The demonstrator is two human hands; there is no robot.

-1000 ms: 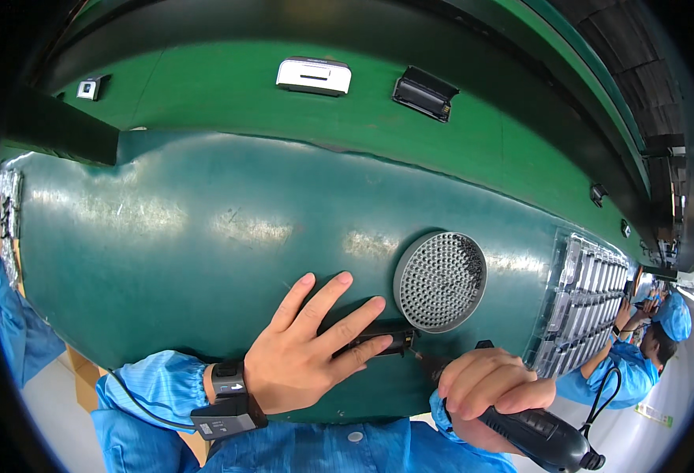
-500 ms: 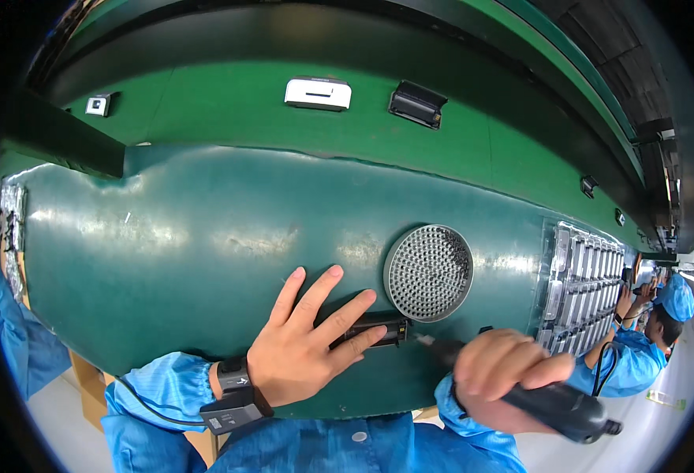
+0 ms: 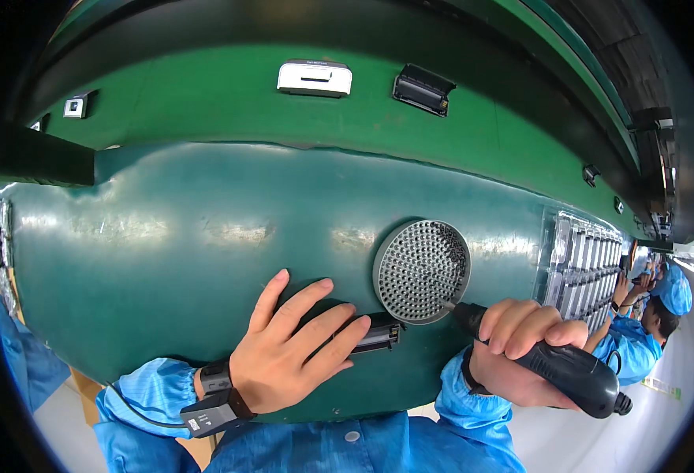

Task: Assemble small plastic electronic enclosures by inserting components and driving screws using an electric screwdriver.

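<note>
My left hand (image 3: pixel 284 359) lies with spread fingers over a long black plastic housing (image 3: pixel 380 337), holding it against the table. Its right end shows past my fingertips; my palm and fingers hide the rest. In my right hand (image 3: pixel 513 343) is a black electric screwdriver (image 3: pixel 572 374), wrapped by the fingers and tilted to the upper left. The driver's tip reaches the lower right part of a round grey screw dish (image 3: pixel 410 272). This dish has many small holes, with dark screws gathered at its upper right. It stands just beyond the housing.
A clear plastic tray (image 3: pixel 556 256) with rows of compartments lies at the right. On the green shelf behind are a white device (image 3: pixel 314 79), an open black housing (image 3: pixel 424 91) and a small white-fronted unit (image 3: pixel 76 106). A co-worker in blue (image 3: pixel 635 347) works at the far right.
My right hand has carried the screwdriver tip from beside the housing's right end up to the screw dish. My left hand stays over the housing; the whole view has shifted slightly.
</note>
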